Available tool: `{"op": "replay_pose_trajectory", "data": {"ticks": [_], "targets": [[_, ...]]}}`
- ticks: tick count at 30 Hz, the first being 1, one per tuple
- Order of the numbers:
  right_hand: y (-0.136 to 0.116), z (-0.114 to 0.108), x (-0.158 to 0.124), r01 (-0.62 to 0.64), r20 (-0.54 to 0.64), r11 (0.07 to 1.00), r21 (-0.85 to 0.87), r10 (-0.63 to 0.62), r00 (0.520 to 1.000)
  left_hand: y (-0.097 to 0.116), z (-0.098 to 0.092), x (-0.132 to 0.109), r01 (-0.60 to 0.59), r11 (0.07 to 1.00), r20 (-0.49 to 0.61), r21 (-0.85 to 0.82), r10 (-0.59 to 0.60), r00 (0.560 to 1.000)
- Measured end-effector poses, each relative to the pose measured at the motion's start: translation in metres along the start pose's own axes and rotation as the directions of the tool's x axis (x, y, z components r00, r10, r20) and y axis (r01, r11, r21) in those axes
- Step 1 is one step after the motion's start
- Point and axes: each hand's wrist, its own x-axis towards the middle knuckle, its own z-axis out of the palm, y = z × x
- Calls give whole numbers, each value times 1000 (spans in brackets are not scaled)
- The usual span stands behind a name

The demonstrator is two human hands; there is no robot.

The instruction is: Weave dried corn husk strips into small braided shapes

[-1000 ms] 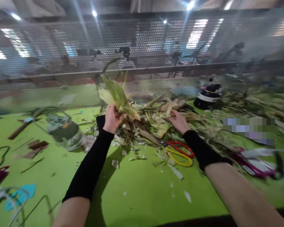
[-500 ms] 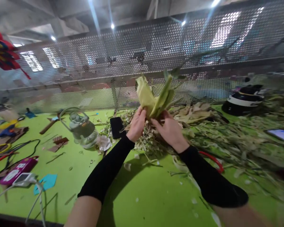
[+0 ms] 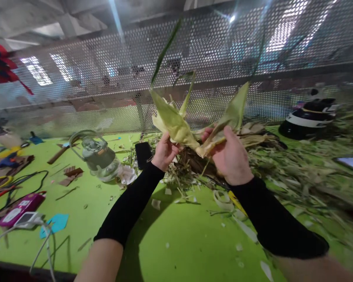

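Note:
Pale green corn husks (image 3: 176,127) are spread between my two hands above the table. My left hand (image 3: 165,152) is closed on the left part, its fingers curled under the base. In my right hand (image 3: 231,156) a single husk leaf (image 3: 228,117) is pinched between thumb and fingers and pulled out to the right. Both parts meet near a pale stem end between the hands. Long thin green leaf tips rise from the husks. Below lies a heap of dry husk scraps (image 3: 179,172). A black phone (image 3: 143,155) lies left of my left hand.
A clear jug with a grey-green lid (image 3: 101,158) stands at left on the green table (image 3: 176,243). Farther left are a purple box (image 3: 22,209), cables and scissors. Husk shreds cover the right side, by a black-and-white round object (image 3: 308,119). A perforated metal screen (image 3: 106,94) stands behind.
My hands have moved apart, the right one outward with a husk leaf. The husks, bunched together before, are now spread open. A red curved handle under the right forearm is no longer visible.

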Motion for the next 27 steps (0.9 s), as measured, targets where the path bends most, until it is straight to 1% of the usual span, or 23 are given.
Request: {"op": "replay_pose_trajectory", "data": {"ticks": [3, 5, 7, 10, 14, 16, 18, 20, 21, 22, 23, 24, 25, 27], "targets": [[1, 7, -7, -41, 96, 994, -104, 51, 994, 4, 1, 2, -62, 998, 26, -8, 62, 998], [6, 10, -9, -48, 102, 992, -120, 61, 993, 7, 0, 4, -85, 996, 35, -11, 85, 996], [9, 10, -8, -66, 88, 997, -46, 70, 994, 8, -1, 6, -94, 996, 26, -11, 94, 995], [8, 8, -9, -115, 115, 990, 84, 105, 988, 8, -4, 9, -103, 994, 12, -20, 103, 995], [2, 5, -11, -105, 156, 988, 115, 87, 984, 7, -7, 10, -108, 994, 32, -20, 109, 994], [3, 4, -10, -90, 166, 992, 86, 75, 983, 7, -7, 9, -103, 995, 34, -16, 104, 994], [7, 3, -8, -63, 152, 998, 20, 59, 987, 7, -7, 8, -102, 995, 38, -12, 102, 994], [11, 3, -6, -6, 140, 994, -111, 22, 990, 5, -5, 6, -112, 994, 51, 12, 111, 993], [12, 2, -5, 37, 154, 978, -203, -6, 988, 4, -5, 5, -120, 992, 62, 33, 118, 991], [13, 1, -6, 89, 186, 947, -309, -32, 982, 4, -4, 4, -130, 990, 79, 54, 126, 989], [14, 1, -7, 154, 235, 895, -419, -58, 970, 3, -4, 3, -135, 988, 104, 75, 127, 987], [13, 0, -8, 229, 297, 824, -518, -78, 952, 2, -4, 2, -129, 987, 123, 95, 117, 985], [13, -1, -10, 311, 364, 743, -593, -97, 926, 2, -5, 2, -117, 987, 132, 111, 102, 986], [12, -2, -14, 468, 490, 580, -667, -131, 862, 2, -6, 3, -81, 988, 117, 131, 66, 991]]}}
